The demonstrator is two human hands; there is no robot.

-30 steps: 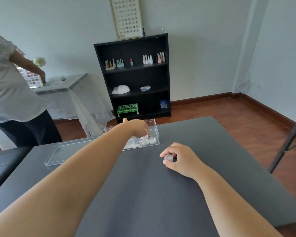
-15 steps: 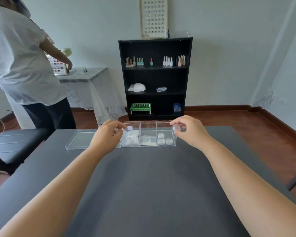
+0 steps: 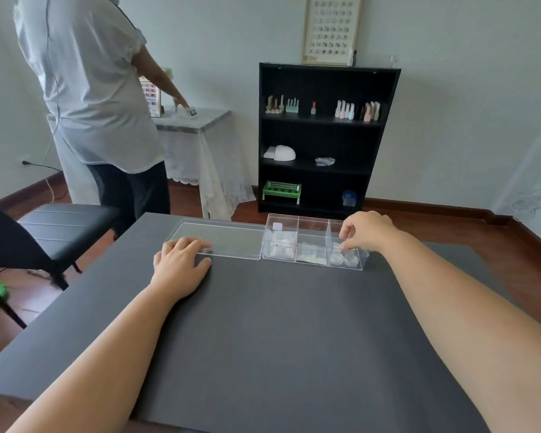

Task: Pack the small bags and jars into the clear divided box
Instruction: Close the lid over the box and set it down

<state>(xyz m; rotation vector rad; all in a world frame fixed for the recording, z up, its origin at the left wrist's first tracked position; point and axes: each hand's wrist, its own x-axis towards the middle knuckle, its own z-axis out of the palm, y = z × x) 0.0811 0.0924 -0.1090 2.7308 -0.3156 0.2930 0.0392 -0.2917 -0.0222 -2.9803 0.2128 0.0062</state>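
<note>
The clear divided box (image 3: 313, 219) stands at the far edge of the dark table. Its left compartment holds small bags (image 3: 280, 245), and more bags (image 3: 310, 254) lie in the middle one. Two small round jars (image 3: 336, 260) (image 3: 351, 260) sit at the front of the right compartment. My right hand (image 3: 367, 231) reaches into that right compartment from above, fingertips pinched on another small jar that is mostly hidden. The box's clear lid (image 3: 219, 239) lies flat to the left of the box. My left hand (image 3: 180, 264) rests palm down, fingers spread on the lid's near left corner.
A person in a white shirt (image 3: 88, 89) stands at the back left by a lace-covered side table (image 3: 197, 120). A black bench (image 3: 66, 220) sits left of the table. A black bookshelf (image 3: 325, 135) stands against the far wall. The dark table (image 3: 278, 323) spreads in front of me.
My right hand has carried the small jar from beside the box down into the right compartment. My left hand has left the box's left end and settled on the lid's corner.
</note>
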